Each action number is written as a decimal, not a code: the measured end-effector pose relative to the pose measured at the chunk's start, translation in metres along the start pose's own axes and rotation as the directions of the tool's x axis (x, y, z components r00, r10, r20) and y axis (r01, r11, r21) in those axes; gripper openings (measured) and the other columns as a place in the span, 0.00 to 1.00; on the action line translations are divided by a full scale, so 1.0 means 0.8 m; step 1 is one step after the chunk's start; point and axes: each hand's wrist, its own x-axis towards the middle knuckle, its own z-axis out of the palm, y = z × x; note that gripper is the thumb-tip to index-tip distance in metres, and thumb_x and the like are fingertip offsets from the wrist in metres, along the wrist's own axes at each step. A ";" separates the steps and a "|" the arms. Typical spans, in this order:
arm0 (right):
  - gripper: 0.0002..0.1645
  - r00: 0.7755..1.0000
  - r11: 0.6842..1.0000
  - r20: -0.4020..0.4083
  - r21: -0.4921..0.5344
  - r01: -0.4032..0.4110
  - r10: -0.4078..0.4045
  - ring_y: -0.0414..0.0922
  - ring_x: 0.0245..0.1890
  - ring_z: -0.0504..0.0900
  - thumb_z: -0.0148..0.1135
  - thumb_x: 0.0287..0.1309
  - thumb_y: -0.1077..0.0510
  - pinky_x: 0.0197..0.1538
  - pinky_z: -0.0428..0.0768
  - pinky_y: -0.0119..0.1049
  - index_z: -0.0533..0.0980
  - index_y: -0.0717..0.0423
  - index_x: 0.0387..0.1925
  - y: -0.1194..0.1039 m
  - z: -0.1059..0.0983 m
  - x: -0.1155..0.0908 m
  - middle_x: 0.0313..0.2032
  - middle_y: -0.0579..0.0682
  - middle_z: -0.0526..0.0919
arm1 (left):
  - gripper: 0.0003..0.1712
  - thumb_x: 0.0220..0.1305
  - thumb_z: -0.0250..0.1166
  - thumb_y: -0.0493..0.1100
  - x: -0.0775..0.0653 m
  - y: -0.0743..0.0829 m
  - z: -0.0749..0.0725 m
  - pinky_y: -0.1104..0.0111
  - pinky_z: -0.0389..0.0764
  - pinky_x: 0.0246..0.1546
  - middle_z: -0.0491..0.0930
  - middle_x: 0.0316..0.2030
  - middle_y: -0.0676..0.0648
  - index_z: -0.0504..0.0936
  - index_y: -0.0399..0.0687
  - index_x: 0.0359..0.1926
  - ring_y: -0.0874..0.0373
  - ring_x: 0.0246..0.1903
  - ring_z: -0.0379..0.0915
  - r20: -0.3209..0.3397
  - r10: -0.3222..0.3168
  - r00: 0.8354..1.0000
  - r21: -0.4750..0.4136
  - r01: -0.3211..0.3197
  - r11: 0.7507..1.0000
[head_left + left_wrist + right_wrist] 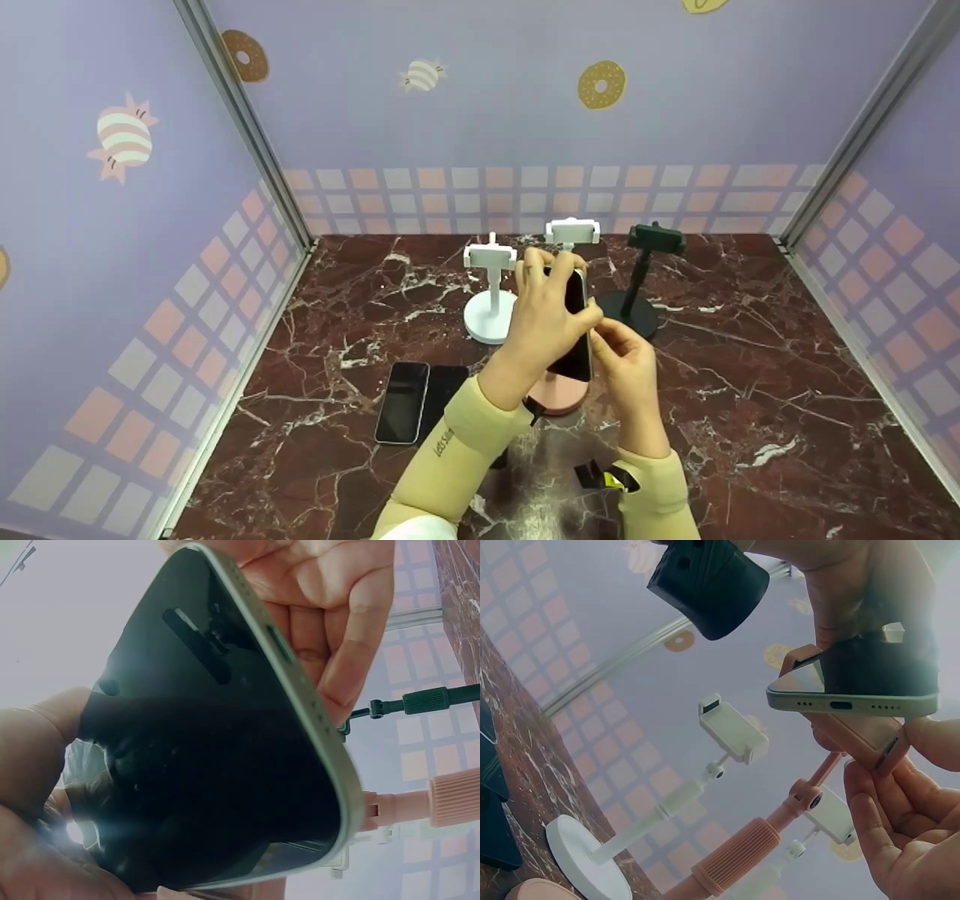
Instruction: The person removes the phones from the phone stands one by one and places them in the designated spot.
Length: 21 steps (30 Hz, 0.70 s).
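Note:
My left hand [544, 311] grips a smartphone [576, 356] with a black screen and a pale metal edge, fingers over its top and thumb along its side. The phone lies against the clamp [859, 741] of a pink phone stand [739, 855], seen behind it in the right wrist view. Below the phone shows the stand's round pink base [559, 395]. With thumb and fingertips my right hand [626, 360] pinches the end of that clamp beside the phone. The phone hides most of the clamp from the head view.
Two white phone stands [491, 300] [572, 231] and a dark green one [643, 274] stand behind my hands. Left of my left forearm lie a phone [403, 403] and a black phone [448, 382], side by side on the marbled table [750, 390]. Patterned panels [510, 127] enclose the table.

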 end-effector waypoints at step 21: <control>0.08 0.999 0.999 0.042 0.050 -0.021 0.019 0.33 0.35 0.81 0.66 0.64 0.67 0.42 0.80 0.25 0.85 0.53 0.41 0.003 -0.003 0.003 0.34 0.38 0.88 | 0.22 0.49 0.68 0.43 -0.001 0.001 -0.026 0.60 0.71 0.51 0.62 0.47 0.43 0.73 0.48 0.47 0.47 0.52 0.61 -0.016 -0.020 1.000 -0.141 0.018 0.990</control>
